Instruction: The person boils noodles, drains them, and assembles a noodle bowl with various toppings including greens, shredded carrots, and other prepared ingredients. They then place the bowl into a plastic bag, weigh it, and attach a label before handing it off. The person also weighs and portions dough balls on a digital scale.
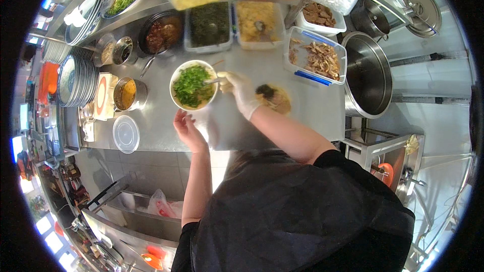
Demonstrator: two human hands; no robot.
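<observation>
A white round bowl [176,100] of chopped green herbs [191,83] stands on the steel worktop. My right hand [236,88], in a thin translucent glove, grips the handle of a metal spoon [212,81] whose other end is down among the herbs. Just below the bowl's near rim is my bare left hand [189,130], fingers loosely curled and apart with nothing held. Whether its fingertips touch the bowl cannot be told. Right of the gloved hand, pale food with a dark topping [274,98] sits in what looks like a clear round container, partly behind my wrist.
A clear plastic lid [126,134] lies at the worktop's front left edge. Left stand a metal pot of orange-yellow sauce [125,94] and stacked plates [77,81]. Plastic tubs of food, including one with brown strips [321,60], line the back. A deep steel stockpot [366,75] is at right.
</observation>
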